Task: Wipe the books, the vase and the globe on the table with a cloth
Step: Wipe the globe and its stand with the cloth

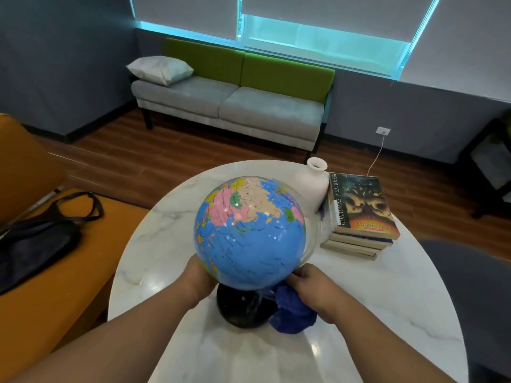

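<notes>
One globe (250,230), front and centre on the round marble table (166,244), and two hands are on it. The left hand (199,275) is against the globe's lower left side. Its fingers are tucked out of sight under the ball, so I cannot tell whether they curl or lie flat. The right hand (307,283) is at the globe's lower right, fingers bunched around one blue cloth (293,313). The cloth hangs down beside the globe's black base (243,305) and touches it.

Behind the globe to the right stands one white vase (313,183), upright, mouth open to the ceiling. Right of the globe, just beside that vase, is one stack of books (359,217), four by my count, though the lower edges blur together. The top spine reads "GUARDIANS of GA'HOOLE". The author line on the cover is too soft to read.

Far behind the globe is one sofa (229,106) with two green back cushions and one white pillow (160,69). Left of the globe, one black bag (38,244) lies on an orange seat (69,294).
</notes>
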